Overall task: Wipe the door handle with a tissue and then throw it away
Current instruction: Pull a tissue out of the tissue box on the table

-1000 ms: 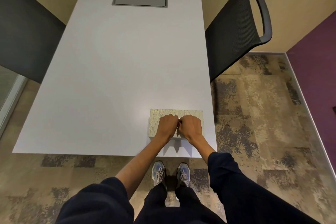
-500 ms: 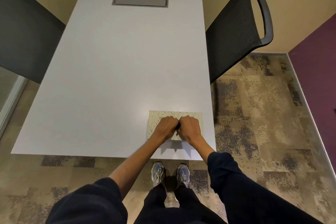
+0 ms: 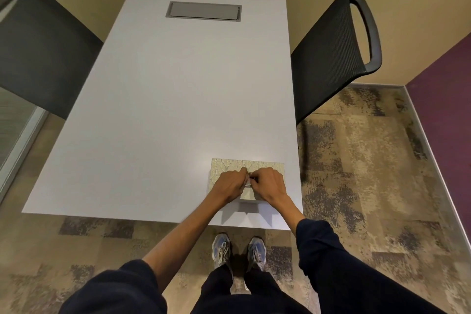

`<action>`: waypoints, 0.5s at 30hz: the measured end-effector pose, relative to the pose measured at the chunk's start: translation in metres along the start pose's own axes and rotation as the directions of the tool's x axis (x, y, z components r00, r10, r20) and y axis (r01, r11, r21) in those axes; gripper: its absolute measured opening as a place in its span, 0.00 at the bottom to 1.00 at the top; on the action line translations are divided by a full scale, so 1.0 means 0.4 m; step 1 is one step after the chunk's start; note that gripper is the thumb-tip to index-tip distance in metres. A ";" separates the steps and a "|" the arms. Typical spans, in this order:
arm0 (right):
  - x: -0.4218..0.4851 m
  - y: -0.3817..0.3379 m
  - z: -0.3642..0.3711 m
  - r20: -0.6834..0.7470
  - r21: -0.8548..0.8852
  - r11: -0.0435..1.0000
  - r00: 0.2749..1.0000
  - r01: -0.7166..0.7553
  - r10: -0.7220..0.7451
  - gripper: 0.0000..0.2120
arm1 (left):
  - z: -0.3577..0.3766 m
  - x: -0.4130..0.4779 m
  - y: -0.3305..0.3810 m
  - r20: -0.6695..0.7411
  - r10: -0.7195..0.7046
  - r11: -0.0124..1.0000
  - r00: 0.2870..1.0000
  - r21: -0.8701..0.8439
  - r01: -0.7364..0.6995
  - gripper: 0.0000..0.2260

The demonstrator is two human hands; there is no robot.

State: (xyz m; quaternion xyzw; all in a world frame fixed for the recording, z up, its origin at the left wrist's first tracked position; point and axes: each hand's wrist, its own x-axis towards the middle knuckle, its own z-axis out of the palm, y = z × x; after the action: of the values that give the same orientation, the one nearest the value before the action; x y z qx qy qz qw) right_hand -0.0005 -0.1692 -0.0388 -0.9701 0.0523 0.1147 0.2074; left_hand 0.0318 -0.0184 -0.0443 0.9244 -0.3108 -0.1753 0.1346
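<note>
Fingers (image 3: 246,173) atop crosswise tissue box (image 3: 224,166) (patterned)

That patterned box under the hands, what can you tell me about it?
The patterned box is a flat rectangular case, pale cream-gold with a scale-like embossed texture. It lies flat near the close right corner of the white table. The left hand and right hand both rest on its top, meeting at a small metallic slot in the middle, which they mostly hide.

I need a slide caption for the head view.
Both hands, left and right, meet over a patterned tissue box on a white table.
</note>
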 end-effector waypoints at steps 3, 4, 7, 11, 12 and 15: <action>-0.010 0.005 0.001 -0.043 0.052 0.999 0.999 0.009 -0.007 0.10 | 0.001 -0.013 -0.005 -0.036 -0.050 0.998 0.998 -0.048 0.049 0.13; -0.013 0.005 0.000 -0.056 0.067 0.998 0.998 0.015 -0.011 0.10 | 0.002 -0.017 -0.006 -0.042 -0.056 0.997 0.998 -0.060 0.053 0.12; -0.015 0.003 -0.003 -0.053 0.088 0.996 0.999 0.018 -0.014 0.10 | 0.001 -0.027 -0.004 -0.055 -0.054 0.993 0.997 -0.104 0.048 0.11; -0.017 0.002 -0.001 -0.072 0.113 0.994 0.997 0.001 0.007 0.09 | -0.001 -0.031 -0.008 -0.077 -0.078 0.986 0.994 -0.156 0.065 0.11; -0.019 0.002 -0.004 -0.086 0.122 0.993 0.996 0.002 0.008 0.09 | -0.002 -0.033 -0.009 -0.085 -0.087 0.982 0.993 -0.173 0.072 0.12; -0.024 0.001 -0.018 -0.119 0.137 0.990 0.993 0.023 -0.007 0.08 | 0.000 -0.032 -0.011 -0.085 -0.097 0.978 0.992 -0.195 0.079 0.14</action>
State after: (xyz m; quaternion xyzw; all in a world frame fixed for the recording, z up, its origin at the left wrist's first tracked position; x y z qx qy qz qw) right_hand -0.0085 -0.1720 -0.0302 -0.9589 0.0651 0.0516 0.2714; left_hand 0.0244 -0.0070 -0.0427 0.9274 -0.2446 -0.1662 0.2292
